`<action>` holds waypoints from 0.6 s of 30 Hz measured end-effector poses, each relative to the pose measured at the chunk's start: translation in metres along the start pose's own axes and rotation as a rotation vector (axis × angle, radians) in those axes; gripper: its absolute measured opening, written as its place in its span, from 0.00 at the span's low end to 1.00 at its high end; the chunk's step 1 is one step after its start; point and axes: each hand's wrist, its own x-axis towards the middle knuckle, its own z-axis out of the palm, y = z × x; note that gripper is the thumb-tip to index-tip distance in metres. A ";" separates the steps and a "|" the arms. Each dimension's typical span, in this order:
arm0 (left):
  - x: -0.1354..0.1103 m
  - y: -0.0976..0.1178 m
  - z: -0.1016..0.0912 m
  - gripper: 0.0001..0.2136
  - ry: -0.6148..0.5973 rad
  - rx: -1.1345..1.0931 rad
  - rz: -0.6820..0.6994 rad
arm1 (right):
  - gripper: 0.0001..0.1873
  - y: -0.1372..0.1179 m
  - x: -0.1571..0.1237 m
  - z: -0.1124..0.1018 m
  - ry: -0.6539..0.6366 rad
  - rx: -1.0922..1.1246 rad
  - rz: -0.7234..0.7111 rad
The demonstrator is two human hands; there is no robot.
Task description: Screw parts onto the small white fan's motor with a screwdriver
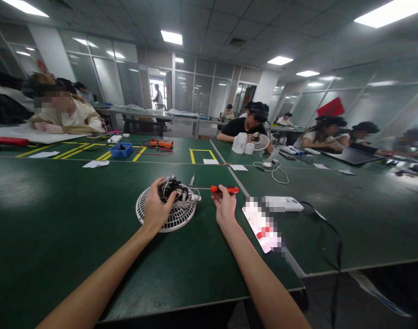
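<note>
My left hand (158, 206) is closed around a fan motor assembly (176, 188), dark with wires showing, above a round white fan grille (176, 219). The grille lies flat on the green table. In my right hand (225, 205) is a screwdriver (226, 189) with a red handle, held level. Its shaft points left, and the tip meets the right side of the motor assembly; the exact contact spot is too small to make out. Just behind the motor lies a thin pen-like tool (192, 179).
A lit phone (262, 227) and a white power bank (283, 204) with a black cable lie to my right. Farther back are a blue bin (121, 150), an orange multimeter (162, 144) and a coiled white cable (273, 168). Across the table a person (249, 123) handles another fan grille.
</note>
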 end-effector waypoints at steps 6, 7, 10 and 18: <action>-0.002 0.000 0.001 0.29 -0.005 -0.016 -0.013 | 0.21 0.003 0.004 -0.003 -0.036 -0.016 0.027; -0.002 0.001 0.001 0.29 -0.006 -0.019 -0.016 | 0.18 0.003 0.004 -0.004 -0.038 0.003 0.030; -0.002 0.001 0.001 0.29 -0.003 -0.033 -0.018 | 0.14 0.000 0.004 -0.004 -0.023 0.036 0.020; -0.001 0.000 0.001 0.28 -0.010 -0.029 -0.007 | 0.30 0.006 0.005 -0.002 -0.054 -0.065 -0.070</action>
